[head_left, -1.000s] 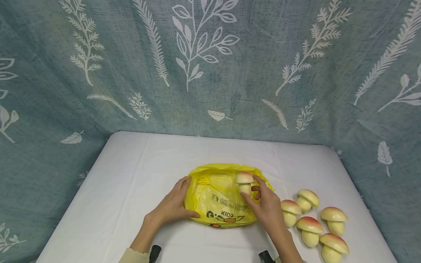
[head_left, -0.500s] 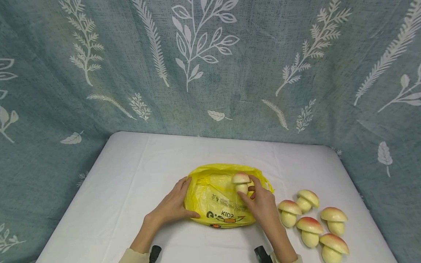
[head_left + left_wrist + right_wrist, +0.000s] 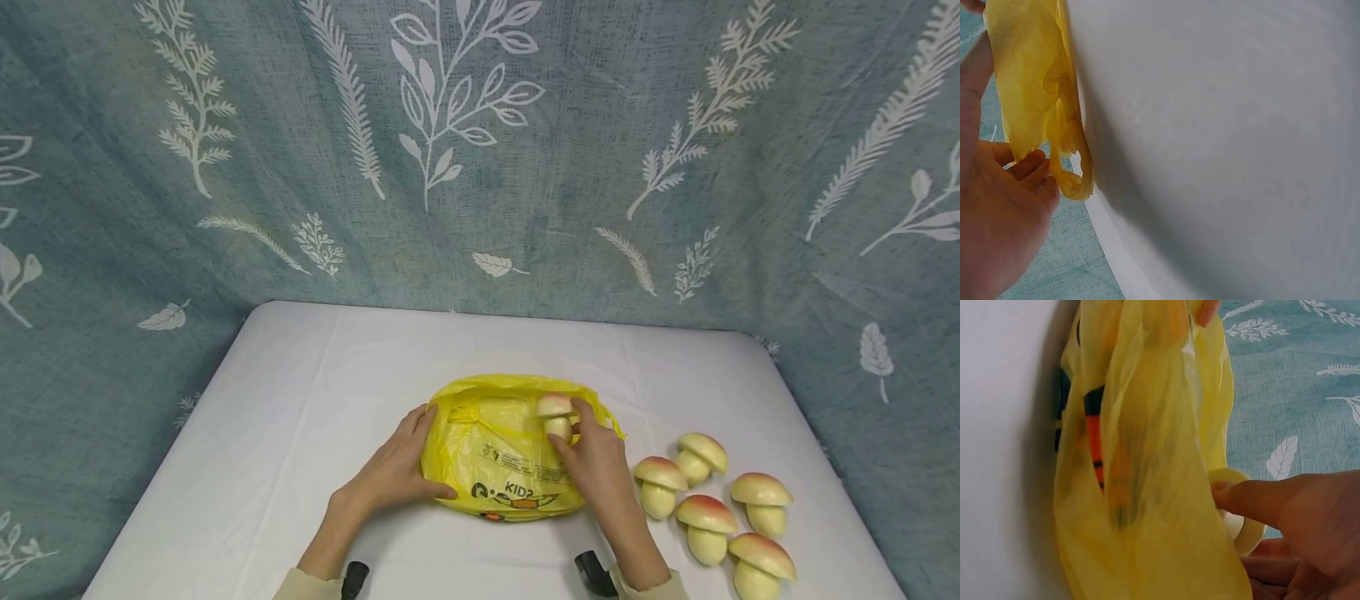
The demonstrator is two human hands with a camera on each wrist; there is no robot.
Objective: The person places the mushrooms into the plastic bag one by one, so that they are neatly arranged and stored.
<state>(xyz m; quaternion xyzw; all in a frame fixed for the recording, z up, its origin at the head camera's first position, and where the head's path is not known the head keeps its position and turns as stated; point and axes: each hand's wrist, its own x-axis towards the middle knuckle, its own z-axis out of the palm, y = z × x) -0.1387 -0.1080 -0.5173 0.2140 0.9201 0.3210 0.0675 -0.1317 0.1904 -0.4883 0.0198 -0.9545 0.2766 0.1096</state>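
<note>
A yellow plastic bag [image 3: 495, 433] with printing lies mouth up at the middle of the white table. My left hand [image 3: 390, 467] holds its left side, thumb at the front; in the left wrist view the fingers [image 3: 1032, 165] curl at the bag's edge. With thumb and fingers my right hand [image 3: 602, 462] pinches a toy mushroom [image 3: 555, 406], pale stem down and reddish cap up, at the right part of the bag's mouth. In the right wrist view the bag's side partly hides that mushroom [image 3: 1250, 540].
Several more mushrooms [image 3: 707, 521] with yellow-red caps stand or lean in a group at the right of the white table [image 3: 375, 342]. A blue-green curtain [image 3: 570, 167] with white leaf prints hangs behind the table and along its sides.
My right hand has shifted slightly left and then a little back right with the mushroom, staying over the bag's mouth. The left hand and bag look the same.
</note>
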